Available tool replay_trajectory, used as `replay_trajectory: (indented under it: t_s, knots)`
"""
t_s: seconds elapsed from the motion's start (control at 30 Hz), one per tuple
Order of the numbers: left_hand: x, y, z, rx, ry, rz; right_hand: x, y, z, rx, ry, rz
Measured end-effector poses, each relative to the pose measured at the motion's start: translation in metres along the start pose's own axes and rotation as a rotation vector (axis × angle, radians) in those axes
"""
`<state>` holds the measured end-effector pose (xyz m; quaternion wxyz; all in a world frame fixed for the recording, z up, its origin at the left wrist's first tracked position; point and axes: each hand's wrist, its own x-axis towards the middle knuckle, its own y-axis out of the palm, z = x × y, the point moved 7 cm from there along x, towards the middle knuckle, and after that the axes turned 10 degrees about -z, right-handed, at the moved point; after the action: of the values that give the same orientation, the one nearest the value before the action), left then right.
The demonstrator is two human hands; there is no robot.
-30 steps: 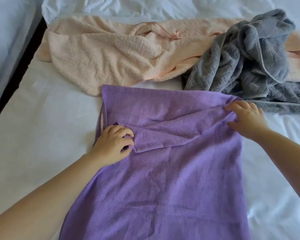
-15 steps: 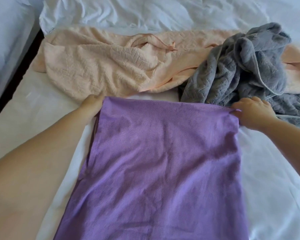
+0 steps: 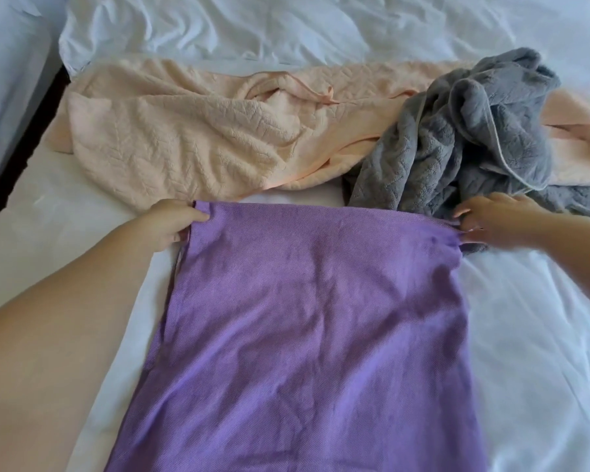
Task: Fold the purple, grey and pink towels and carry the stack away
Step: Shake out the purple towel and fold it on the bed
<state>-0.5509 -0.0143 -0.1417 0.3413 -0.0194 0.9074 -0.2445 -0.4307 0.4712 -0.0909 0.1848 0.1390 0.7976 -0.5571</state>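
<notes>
The purple towel lies flat on the white bed, running from the middle down to the bottom edge of the view. My left hand pinches its far left corner. My right hand pinches its far right corner. The far edge is stretched straight between both hands. Behind it the pink towel lies crumpled across the bed. The grey towel sits in a heap on the pink one's right part, just beyond my right hand.
A white sheet covers the bed on both sides of the purple towel. A rumpled white duvet lies at the far end. A dark gap at the left separates this bed from another white surface.
My left hand moved from the towel's middle fold out to the far left corner. The folded flap is gone and the far edge now lies straight and taut between both hands.
</notes>
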Motion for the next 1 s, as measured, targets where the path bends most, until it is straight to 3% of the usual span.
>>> replay_trajectory:
  t_s: [0.07,0.17,0.27,0.43,0.63,0.87,1.0]
  knots:
    - [-0.003,-0.004,-0.005,-0.042,0.000,0.025,0.001,-0.003,0.000,0.226,0.044,-0.083]
    - [-0.005,-0.023,-0.021,-0.094,0.116,-0.072,-0.007,-0.023,-0.014,0.618,0.165,-0.321]
    - [-0.011,-0.040,-0.038,-0.175,0.193,-0.086,-0.021,-0.038,-0.029,0.848,0.203,-0.358]
    - [-0.021,-0.066,-0.056,-0.288,0.213,-0.080,-0.032,-0.054,-0.039,0.610,0.150,-0.228]
    - [-0.021,-0.076,-0.084,-0.188,0.299,-0.195,-0.020,-0.087,-0.057,0.413,0.243,-0.262]
    - [0.004,-0.060,-0.095,-0.062,0.386,-0.341,0.018,-0.073,-0.048,0.361,0.317,-0.274]
    - [0.025,-0.052,-0.085,-0.011,0.382,-0.457,0.028,-0.054,-0.049,0.381,0.485,-0.378]
